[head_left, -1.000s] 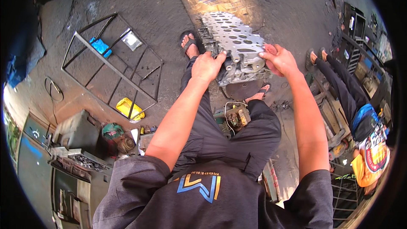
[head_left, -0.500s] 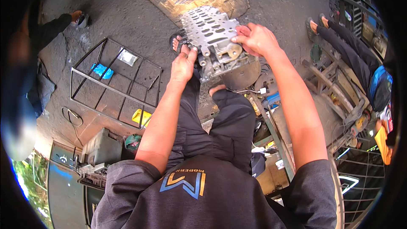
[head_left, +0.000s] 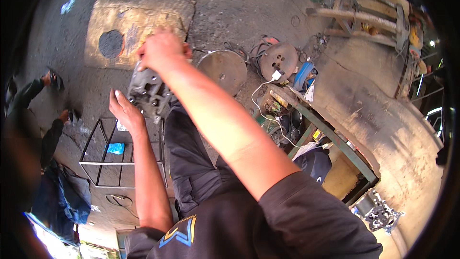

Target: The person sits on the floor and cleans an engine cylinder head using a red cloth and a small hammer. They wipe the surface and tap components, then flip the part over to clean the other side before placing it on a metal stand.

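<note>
A grey cast-metal engine part (head_left: 149, 88) with bolt holes and hollows is tilted in front of my legs, near the cardboard. My right hand (head_left: 165, 50) reaches across to the left and has its fingers closed over the part's far end. That hand hides much of the part's upper portion. Close beside the part's lower left side is my left hand (head_left: 127, 111), with its fingers stretched out and held together. Whether its fingertips touch the metal, I cannot tell.
A worn cardboard sheet (head_left: 136, 7) with a dark round patch lies beyond. Round metal plates (head_left: 223, 72) sit to the right, beside a green-framed bench (head_left: 330, 136) with a white cable (head_left: 261, 103). At left are a metal frame (head_left: 122, 164) and a person's legs (head_left: 31, 91).
My view has swung to the right. The engine part has turned, so its perforated flat face no longer shows. My left hand has loosened from it; my right hand still grips it.
</note>
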Motion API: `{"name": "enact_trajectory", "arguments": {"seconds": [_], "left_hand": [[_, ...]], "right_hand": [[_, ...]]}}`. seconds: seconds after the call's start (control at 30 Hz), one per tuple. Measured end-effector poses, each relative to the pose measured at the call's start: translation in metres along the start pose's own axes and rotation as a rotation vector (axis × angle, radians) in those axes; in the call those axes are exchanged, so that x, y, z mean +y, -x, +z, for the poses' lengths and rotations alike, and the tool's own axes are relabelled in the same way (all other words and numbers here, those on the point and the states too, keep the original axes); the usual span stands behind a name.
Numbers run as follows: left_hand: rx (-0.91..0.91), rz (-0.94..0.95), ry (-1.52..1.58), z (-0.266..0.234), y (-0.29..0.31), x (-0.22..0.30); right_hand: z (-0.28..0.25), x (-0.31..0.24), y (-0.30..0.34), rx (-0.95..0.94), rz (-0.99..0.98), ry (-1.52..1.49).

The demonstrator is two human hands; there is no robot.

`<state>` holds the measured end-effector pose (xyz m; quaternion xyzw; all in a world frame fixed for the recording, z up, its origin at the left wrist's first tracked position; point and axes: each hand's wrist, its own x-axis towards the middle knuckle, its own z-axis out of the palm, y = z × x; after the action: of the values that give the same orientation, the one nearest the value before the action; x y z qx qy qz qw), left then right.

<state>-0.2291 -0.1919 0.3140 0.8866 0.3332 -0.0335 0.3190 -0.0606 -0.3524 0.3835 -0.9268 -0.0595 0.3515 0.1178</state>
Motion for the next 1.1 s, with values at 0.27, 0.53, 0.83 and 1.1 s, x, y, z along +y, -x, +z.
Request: {"name": "enact_trajectory", "arguments": {"seconds": [0.27, 0.53, 0.83, 1.1], "left_hand": [[0.008, -0.480, 0.436, 0.009, 0.054, 0.006], [-0.030, -0.293, 0.196, 0.016, 0.030, 0.020], [-0.142, 0.404, -0.185, 0.019, -0.136, 0.090], [-0.236, 0.511, -0.355, 0.024, -0.169, 0.107]], "right_hand": [[0.017, 0.039, 0.002, 0.009, -0.281, -0.163], [-0.001, 0.075, -0.007, 0.015, -0.252, -0.268], [0.001, 0.109, 0.004, 0.305, 0.037, -0.337], [0.016, 0.147, -0.017, 0.291, -0.108, -0.801]]}}
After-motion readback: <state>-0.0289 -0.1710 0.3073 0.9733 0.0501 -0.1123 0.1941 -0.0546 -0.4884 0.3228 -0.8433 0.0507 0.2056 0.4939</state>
